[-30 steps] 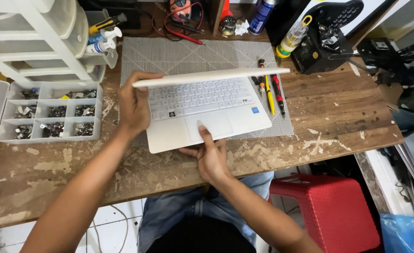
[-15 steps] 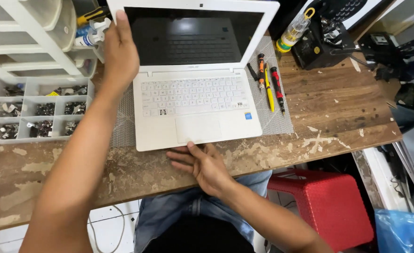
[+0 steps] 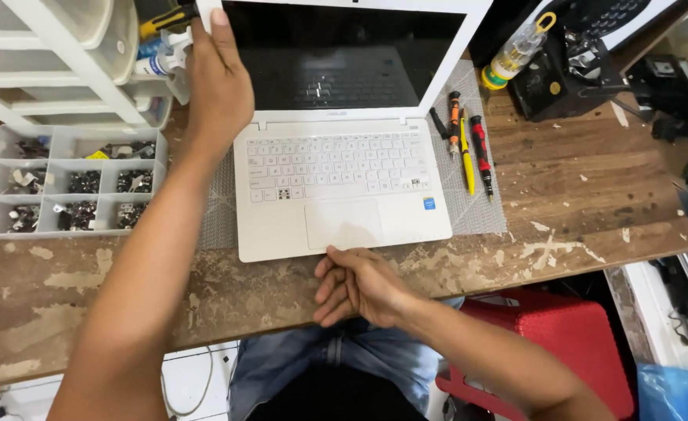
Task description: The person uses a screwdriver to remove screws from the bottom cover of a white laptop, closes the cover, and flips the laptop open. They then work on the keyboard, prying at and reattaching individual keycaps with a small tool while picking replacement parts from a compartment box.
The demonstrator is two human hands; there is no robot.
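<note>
Holding laptop (image 3: pixel 336 168) lid's top left corner, left hand (image 3: pixel 218 87) grip closed on it; right hand (image 3: pixel 359 284) loose, empty, resting on counter (image 3: pixel 578 195) edge by trackpad

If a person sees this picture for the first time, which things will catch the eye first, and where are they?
First comes the white laptop, open on a grey mat in the middle of the worn wooden table. The left hand holds the left edge of its dark screen, and the right hand rests at the table's near edge, just below the laptop. To the left stands a clear parts box; screwdrivers lie to the right.
</note>
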